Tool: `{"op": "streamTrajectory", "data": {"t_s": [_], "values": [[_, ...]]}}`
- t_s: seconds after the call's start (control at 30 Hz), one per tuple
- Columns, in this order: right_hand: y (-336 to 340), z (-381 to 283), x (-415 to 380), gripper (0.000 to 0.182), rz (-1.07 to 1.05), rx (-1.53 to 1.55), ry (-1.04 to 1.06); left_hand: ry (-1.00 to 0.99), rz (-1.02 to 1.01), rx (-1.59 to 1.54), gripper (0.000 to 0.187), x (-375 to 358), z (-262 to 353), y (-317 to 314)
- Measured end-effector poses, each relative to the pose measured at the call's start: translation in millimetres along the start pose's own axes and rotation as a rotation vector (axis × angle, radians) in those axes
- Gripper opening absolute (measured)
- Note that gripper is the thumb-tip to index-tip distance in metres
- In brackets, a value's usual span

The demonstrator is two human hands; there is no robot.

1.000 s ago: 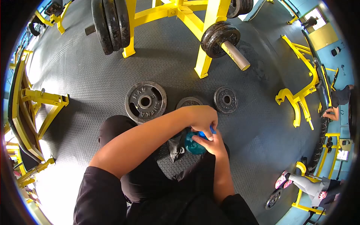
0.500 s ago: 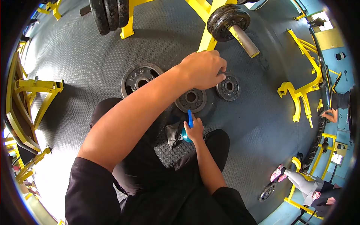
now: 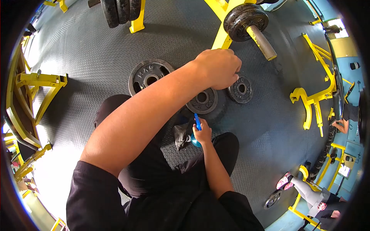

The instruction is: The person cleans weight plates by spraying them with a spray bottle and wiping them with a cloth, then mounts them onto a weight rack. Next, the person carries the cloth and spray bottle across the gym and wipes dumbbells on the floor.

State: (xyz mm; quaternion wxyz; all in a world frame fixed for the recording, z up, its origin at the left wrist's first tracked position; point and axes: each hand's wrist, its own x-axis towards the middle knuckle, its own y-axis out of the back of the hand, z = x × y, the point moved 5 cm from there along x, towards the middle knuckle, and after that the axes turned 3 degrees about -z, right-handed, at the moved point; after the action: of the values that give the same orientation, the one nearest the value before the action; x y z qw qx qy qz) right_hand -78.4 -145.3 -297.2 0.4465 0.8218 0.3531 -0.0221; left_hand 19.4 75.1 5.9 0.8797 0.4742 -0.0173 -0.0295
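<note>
My left hand (image 3: 219, 68) reaches across in front of me to the foot of a yellow rack post (image 3: 222, 37). Its fingers are curled, and whatever they may hold is hidden. My right hand (image 3: 203, 132) is wrapped round a spray bottle with a blue trigger head (image 3: 197, 121) and a teal body (image 3: 195, 141). A crumpled dark cloth (image 3: 180, 135) lies on the floor beside the bottle. Under and around my left forearm lie a large weight plate (image 3: 139, 76), a smaller plate (image 3: 202, 106) and another small plate (image 3: 246, 84).
The yellow rack carries plates (image 3: 239, 23) on a metal peg (image 3: 262, 42), with more plates (image 3: 122, 11) at the upper left. Yellow frames (image 3: 314, 96) stand at right and left. A person (image 3: 312, 192) is at lower right, near a plate (image 3: 272, 199) on the floor.
The view has shifted a little, so the rack and plates sit slightly further right. My left hand's fingers look more tucked in. The right hand still grips the spray bottle.
</note>
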Motion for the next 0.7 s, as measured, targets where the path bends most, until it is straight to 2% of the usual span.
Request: {"op": "streamTrajectory", "data": {"t_s": [0.2,0.27,0.4,0.5,0.57,0.7], "values": [[-2,1,2,0.041,-0.047,-0.025,-0.026,0.009,-0.013,0.002,0.030,0,-1,1],[-1,2,1,0.041,0.092,0.011,0.021,0.016,-0.023,-0.008,0.030,0,-3,2],[-1,5,3,0.041,0.102,0.117,0.010,0.006,-0.017,-0.008,0.030,0,-4,0],[0,6,4,0.034,0.034,0.144,-0.077,0.033,-0.059,0.002,0.030,-1,-5,-1],[6,5,3,0.033,0.006,-0.109,-0.142,0.025,-0.041,0.004,0.031,0,-6,-1],[2,33,5,0.031,0.069,0.028,-0.249,0.035,-0.033,-0.003,0.031,1,-6,-1]]}}
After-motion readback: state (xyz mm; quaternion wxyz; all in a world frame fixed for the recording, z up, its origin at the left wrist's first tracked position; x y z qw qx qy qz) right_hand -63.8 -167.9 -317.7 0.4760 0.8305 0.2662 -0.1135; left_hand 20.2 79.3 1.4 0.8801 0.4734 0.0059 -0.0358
